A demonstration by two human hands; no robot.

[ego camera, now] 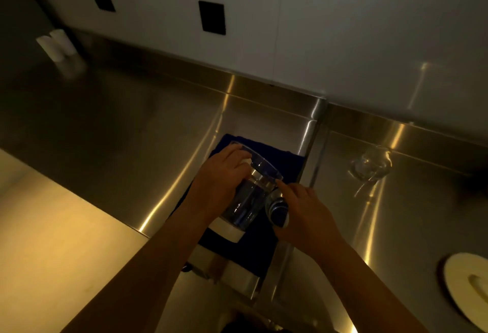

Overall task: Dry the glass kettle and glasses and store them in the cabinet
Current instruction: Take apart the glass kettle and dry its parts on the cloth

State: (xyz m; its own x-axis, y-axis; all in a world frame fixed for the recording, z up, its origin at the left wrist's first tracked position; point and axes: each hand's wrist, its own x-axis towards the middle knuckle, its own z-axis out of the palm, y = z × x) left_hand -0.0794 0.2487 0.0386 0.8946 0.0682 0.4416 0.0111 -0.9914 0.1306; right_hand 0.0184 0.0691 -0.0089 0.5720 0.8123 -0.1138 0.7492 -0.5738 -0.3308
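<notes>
The glass kettle [247, 200] lies tilted on a dark blue towel [264, 243] spread on the steel worktop [118, 126], close to the raised seam [315, 148] where the next steel section begins. My left hand [224, 174] wraps its grip over the kettle's upper rim. My right hand [303, 216] touches the rim with one fingertip and holds a small glass [277, 210] in its grip against the kettle's side. Open steel stretches to my left and behind. The kettle is clear with a white base. Another glass [371, 165] sits well apart to the right, and a white plate [467, 282] is at the right edge. No writing is legible.
</notes>
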